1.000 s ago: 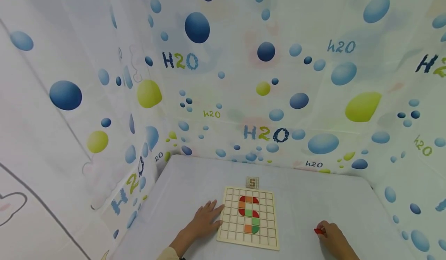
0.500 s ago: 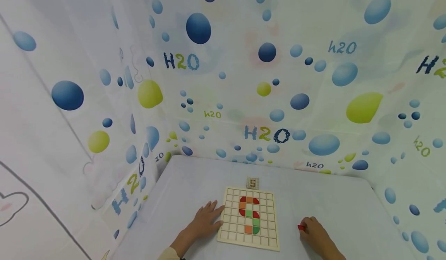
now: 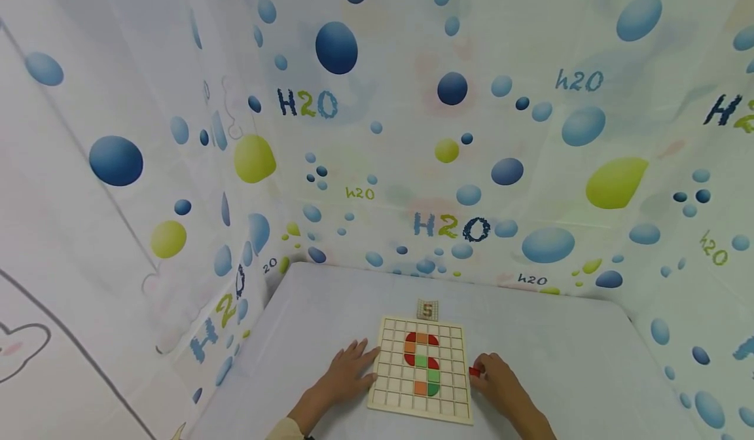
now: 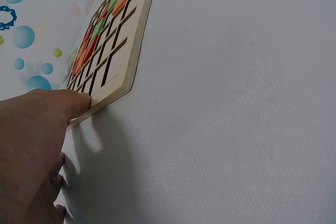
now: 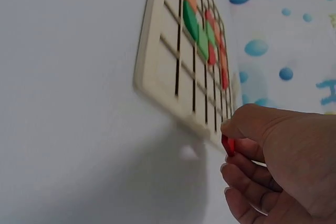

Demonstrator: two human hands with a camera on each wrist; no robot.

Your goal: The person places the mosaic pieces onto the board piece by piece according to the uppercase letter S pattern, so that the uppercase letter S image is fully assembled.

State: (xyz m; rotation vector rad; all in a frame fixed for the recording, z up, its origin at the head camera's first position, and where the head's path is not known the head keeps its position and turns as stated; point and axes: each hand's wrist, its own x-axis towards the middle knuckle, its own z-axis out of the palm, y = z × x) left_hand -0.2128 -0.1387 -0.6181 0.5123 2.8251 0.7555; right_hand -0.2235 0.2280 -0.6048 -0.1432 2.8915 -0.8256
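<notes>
A square wooden grid board (image 3: 396,397) lies on the white table, with red, orange and green tiles (image 3: 421,361) set in its cells as an S-like figure. My left hand (image 3: 347,376) rests at the board's left edge, fingers extended; in the left wrist view the thumb (image 4: 73,103) touches the rim. My right hand (image 3: 501,384) is by the board's right edge and pinches a small red tile (image 5: 228,145) between thumb and fingers. That tile's full outline is partly covered by the fingers. Beyond the board's far edge lies a small pattern card (image 3: 427,310) showing an S figure.
The white tabletop (image 3: 559,335) stretches out on both sides of the board. A printed curtain (image 3: 400,165) with blue and green drops and H2O lettering hangs behind the table and along its sides.
My right hand has moved left across the table with the red tile, from well right of the board to its right edge. The left hand and the board have stayed in place.
</notes>
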